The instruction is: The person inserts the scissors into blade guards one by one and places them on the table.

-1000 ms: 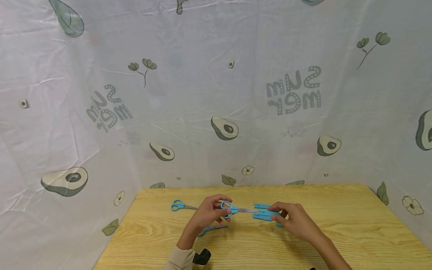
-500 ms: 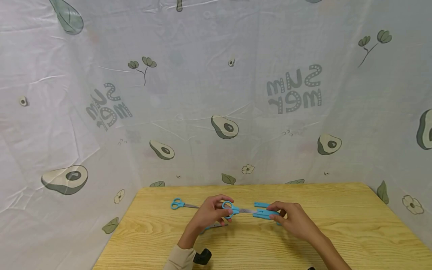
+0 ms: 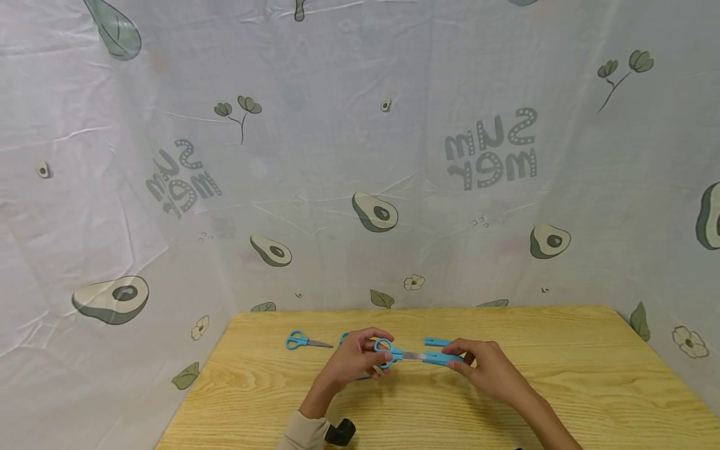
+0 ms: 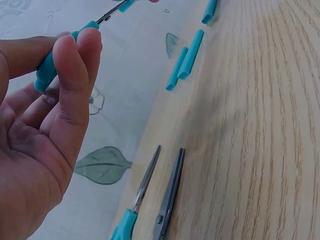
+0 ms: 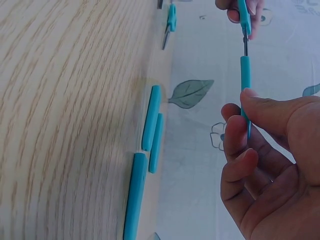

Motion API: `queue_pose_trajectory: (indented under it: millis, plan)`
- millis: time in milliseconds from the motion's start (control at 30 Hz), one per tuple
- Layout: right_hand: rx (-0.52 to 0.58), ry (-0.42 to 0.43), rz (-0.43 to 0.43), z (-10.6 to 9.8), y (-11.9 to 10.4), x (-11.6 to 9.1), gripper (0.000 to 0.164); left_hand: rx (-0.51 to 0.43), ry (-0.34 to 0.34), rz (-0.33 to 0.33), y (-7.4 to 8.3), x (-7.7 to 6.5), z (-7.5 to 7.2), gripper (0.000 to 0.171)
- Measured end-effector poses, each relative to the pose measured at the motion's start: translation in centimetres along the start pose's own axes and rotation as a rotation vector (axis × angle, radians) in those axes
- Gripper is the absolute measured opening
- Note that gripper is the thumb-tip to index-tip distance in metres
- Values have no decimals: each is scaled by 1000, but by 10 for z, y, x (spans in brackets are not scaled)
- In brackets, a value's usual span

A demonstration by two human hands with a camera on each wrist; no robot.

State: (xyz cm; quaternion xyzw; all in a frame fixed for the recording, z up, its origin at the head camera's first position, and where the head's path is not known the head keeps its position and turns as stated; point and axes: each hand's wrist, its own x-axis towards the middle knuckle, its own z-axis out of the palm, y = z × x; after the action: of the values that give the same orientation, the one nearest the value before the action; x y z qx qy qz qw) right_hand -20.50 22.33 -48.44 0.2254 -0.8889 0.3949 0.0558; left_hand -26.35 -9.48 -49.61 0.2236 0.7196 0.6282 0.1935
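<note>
Above the table, my left hand (image 3: pixel 355 361) pinches the blue handles of a pair of scissors (image 3: pixel 398 354) between thumb and fingers. Its blades point right, their tips inside a slim blue blade cover (image 3: pixel 439 357). My right hand (image 3: pixel 488 370) pinches that cover near its far end; the right wrist view shows thumb and fingertips on the cover (image 5: pixel 245 72). A short stretch of metal shows between handles and cover. Another pair of scissors (image 3: pixel 297 340) lies left of my left hand, which partly hides more scissors. In the left wrist view a dark blade (image 4: pixel 171 195) lies beside blue-handled scissors (image 4: pixel 129 220).
Three more blue covers lie on the wooden table (image 3: pixel 253 400), seen in the right wrist view: one cover (image 5: pixel 151 117), a second (image 5: pixel 156 145) against it, a longer-looking one (image 5: pixel 135 197) nearer. A printed curtain (image 3: pixel 315 187) stands behind the table.
The scissors in my left hand have moved slightly right, and less of their blades shows outside the cover. My right hand keeps its pinch on the cover, nearly still.
</note>
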Motion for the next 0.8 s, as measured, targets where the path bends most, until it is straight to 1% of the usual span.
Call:
queue_pose_trajectory:
  millis: [133, 400, 600, 800]
  plan:
    - [6, -6, 4, 0, 0, 0, 19, -4, -2, 3, -2, 1, 1, 35]
    - [20, -16, 17, 3, -1, -1, 19, -7, -13, 24, -4, 1, 4, 37]
    - [16, -9, -2, 4, -1, -1, 19, -11, -33, 40, -7, 2, 5, 36]
    - [19, -9, -16, 5, -2, 0, 19, -3, -26, 46, -6, 2, 7, 35]
